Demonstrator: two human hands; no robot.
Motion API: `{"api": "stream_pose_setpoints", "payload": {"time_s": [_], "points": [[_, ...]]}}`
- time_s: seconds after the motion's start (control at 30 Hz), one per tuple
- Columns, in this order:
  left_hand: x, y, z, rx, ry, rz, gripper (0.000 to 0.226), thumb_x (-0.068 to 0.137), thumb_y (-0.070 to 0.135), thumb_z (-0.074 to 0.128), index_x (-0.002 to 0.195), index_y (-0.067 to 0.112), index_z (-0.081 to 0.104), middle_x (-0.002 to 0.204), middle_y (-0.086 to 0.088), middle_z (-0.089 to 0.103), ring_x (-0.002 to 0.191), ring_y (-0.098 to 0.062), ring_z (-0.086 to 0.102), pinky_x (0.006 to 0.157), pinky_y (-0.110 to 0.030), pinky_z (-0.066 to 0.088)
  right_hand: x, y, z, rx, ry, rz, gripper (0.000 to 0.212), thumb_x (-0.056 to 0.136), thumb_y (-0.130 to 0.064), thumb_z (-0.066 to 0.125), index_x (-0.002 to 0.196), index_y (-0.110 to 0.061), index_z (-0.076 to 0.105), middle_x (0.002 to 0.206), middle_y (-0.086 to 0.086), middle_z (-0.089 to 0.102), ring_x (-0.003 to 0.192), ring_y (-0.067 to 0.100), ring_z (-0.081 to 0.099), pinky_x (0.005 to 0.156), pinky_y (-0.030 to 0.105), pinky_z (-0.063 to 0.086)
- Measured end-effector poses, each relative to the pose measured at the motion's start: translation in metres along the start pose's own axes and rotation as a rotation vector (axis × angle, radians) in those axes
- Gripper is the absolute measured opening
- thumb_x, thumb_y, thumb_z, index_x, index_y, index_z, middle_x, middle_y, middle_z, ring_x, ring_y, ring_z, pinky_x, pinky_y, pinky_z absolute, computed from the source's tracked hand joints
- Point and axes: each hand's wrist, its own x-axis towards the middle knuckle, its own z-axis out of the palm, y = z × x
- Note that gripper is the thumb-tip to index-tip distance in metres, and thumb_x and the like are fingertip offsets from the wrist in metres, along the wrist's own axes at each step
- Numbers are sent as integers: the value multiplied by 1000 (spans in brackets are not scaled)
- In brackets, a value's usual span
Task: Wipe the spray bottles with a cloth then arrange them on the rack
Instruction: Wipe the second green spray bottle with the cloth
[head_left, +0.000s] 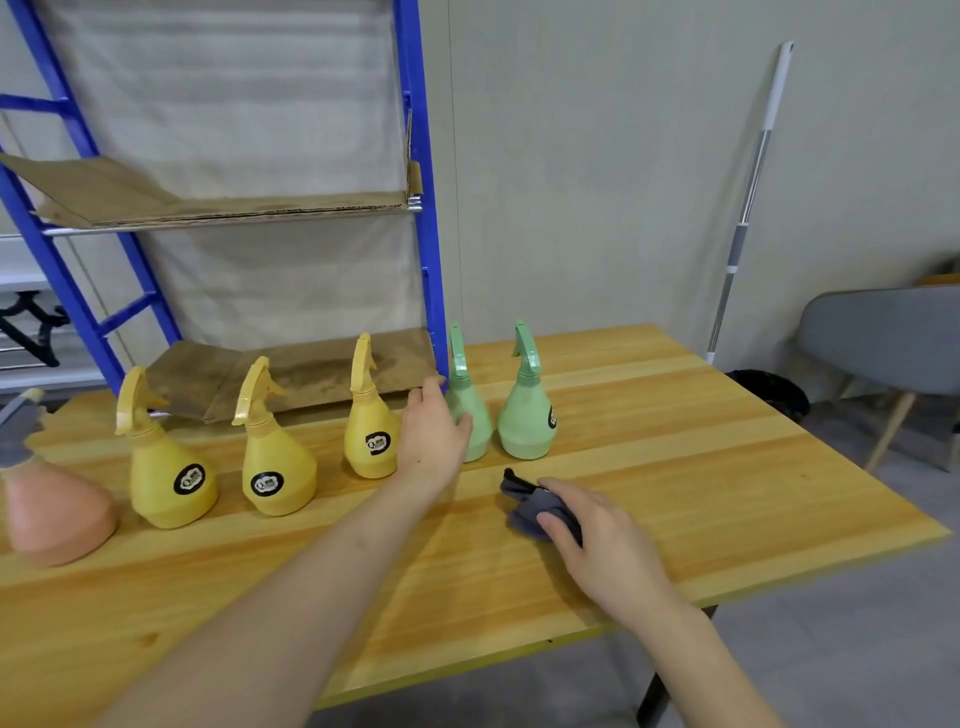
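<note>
Several spray bottles stand in a row on the wooden table (675, 467): a pink one (52, 509) at the far left, three yellow ones (171, 478) (278, 473) (369, 436), and two green ones (475, 415) (527, 415). My left hand (434, 431) reaches to the left green bottle, its thumb against the bottle's side and its fingers behind it. My right hand (592, 530) grips a crumpled grey cloth (535, 504) on the table in front of the green bottles. The blue rack (426, 234) stands behind the table.
The rack's shelves are lined with brown cardboard (291, 374), the lower one level with the table's back edge. A white and metal pole (748, 197) leans on the wall at the right. A grey chair (883, 343) stands beyond the table's right end.
</note>
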Motion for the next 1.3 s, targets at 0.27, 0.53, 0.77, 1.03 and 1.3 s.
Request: {"api": "stream_pose_setpoints", "payload": {"time_s": [0.27, 0.53, 0.77, 1.03, 1.3], "points": [[-28, 50, 1, -189, 150, 192, 17, 97, 26, 62, 112, 24, 53, 107, 7, 55, 88, -14, 59, 76, -31, 49, 6, 9, -10, 146, 153, 204, 26, 98, -50, 59, 119, -42, 48, 80, -15, 70, 70, 8, 63, 58, 32, 49], [4, 96, 14, -187, 61, 146, 40, 96, 39, 67, 125, 15, 54, 123, -1, 51, 109, -19, 54, 92, -30, 43, -1, 11, -25, 190, 184, 234, 10, 98, -47, 60, 107, -44, 56, 82, -18, 69, 75, 6, 65, 62, 35, 54], [19, 104, 22, -166, 40, 75, 38, 92, 30, 74, 120, 16, 53, 112, -5, 62, 103, -23, 61, 90, -38, 53, -9, 6, -40, 296, 246, 296, 6, 95, -43, 66, 99, -44, 64, 82, -20, 71, 76, 2, 66, 61, 37, 56], [17, 108, 14, -135, -4, 9, 31, 91, 13, 70, 121, 14, 60, 106, -7, 68, 87, -21, 62, 69, -28, 43, -6, -6, -56, 501, 321, 333, 3, 94, -35, 69, 95, -37, 71, 85, -17, 73, 81, 4, 68, 69, 43, 59], [-17, 76, -23, -129, -72, 203, 26, 91, 9, 66, 111, 22, 78, 85, 7, 72, 80, -13, 68, 83, -31, 57, -1, -38, -59, 682, 381, 290, 10, 96, -23, 68, 94, -30, 75, 90, -10, 75, 88, 11, 70, 77, 43, 58]]}}
